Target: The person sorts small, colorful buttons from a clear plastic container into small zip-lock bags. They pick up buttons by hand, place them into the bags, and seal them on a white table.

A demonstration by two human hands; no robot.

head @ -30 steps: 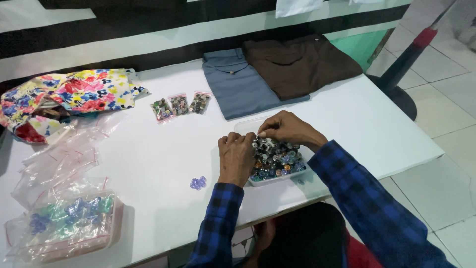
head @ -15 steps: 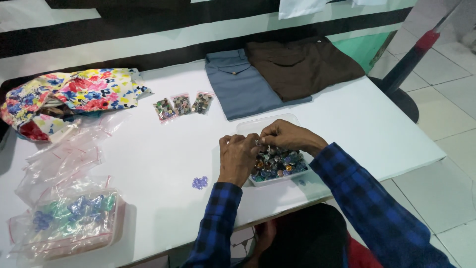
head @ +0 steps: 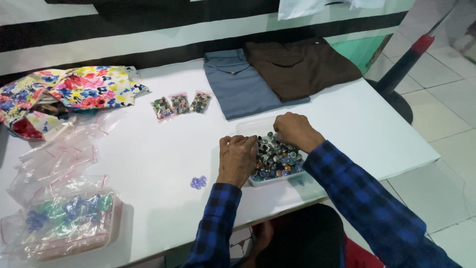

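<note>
Together over one button tray (head: 258, 181): left hand (head: 238, 158) fingers curled, right hand (head: 295, 130) pinching buttons; three small bags (head: 181, 104) far left.

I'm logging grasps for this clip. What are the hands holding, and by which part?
Cannot be told. Both the left hand and right hand rest fingers-down in the tray of buttons; any pinch is hidden.

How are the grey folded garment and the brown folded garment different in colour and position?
The grey garment is blue-grey; the brown garment is dark brown. The grey one lies left, the brown one right, overlapping its edge. Both are folded flat on the white table, beyond both hands.
</note>
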